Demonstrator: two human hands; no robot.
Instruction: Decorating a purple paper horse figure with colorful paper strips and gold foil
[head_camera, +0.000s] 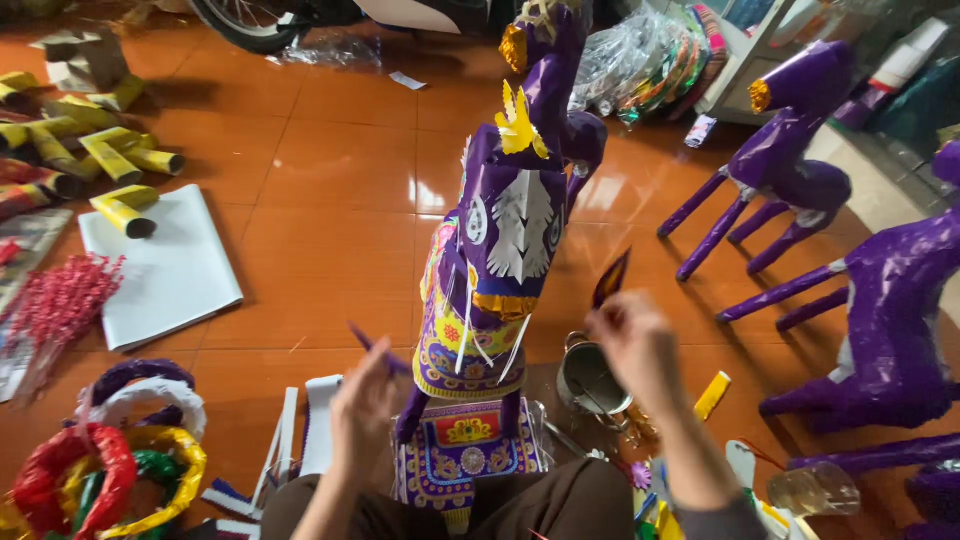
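Here, a tall purple paper horse (510, 240) stands on the orange floor (330, 170), right in front of the person, between both hands. It faces the person, with a white face, gold trim and a bright patterned cloth on its chest. It stands on a small patterned mat (465, 452), which likely keeps it steady and close enough to work on.

The left hand (365, 410) is just left of the horse's chest. Its fingers are closed around a thin purple stick (375, 348) that points up and to the left, held like a pencil or brush. The right hand (632, 335) is on the right side, a little apart from the horse. Its fingertips pinch a small dark pointed paper piece (611, 278), held upright, maybe so it is ready to go on the horse.

Under the right hand sits a small metal pot (585, 382), near enough to dip into.

Farther right stand more purple horses (790, 160) with no decoration yet. On the far left lie yellow paper rolls (95, 150), and a white sheet (165, 275) is nearer. Coloured rings (120, 470) lie near left. Scraps crowd the near floor by the knees, so there is little room there.
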